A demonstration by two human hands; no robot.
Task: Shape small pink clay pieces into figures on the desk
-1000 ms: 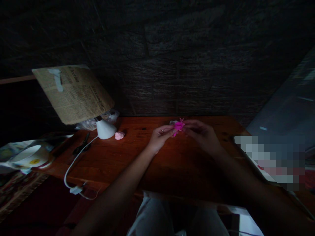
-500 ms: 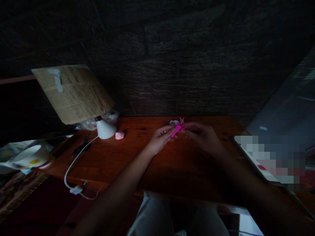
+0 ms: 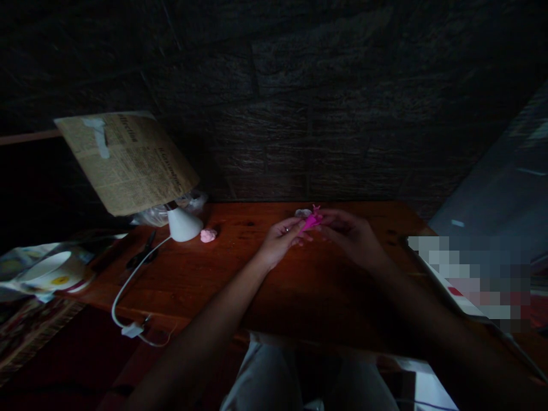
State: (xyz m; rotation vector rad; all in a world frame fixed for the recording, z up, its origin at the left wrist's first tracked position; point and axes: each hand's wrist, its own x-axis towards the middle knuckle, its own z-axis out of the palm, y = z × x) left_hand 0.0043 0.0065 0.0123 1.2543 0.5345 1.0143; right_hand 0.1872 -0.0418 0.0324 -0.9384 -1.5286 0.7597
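Presently, we are holding one magenta piece between our two hands, above the wooden table near its far edge. Our left hand is pinching its lower left end between thumb and fingers, while our right hand is resting its fingertips at the upper right side; whether those are gripping it, we cannot tell. A small pronged tip is pointing upward. Counting, we are seeing one such piece, one pale pink lump, one table lamp with a newsprint shade, one pair of scissors lying near the lamp's white cable, and one white round container at the left. One small pale object is sitting just beyond the left fingers, too dim for us to identify. Compared with a second ago, we are holding the piece slimmer and slanting, rather than spread broad; the lump and the lamp are staying where they were
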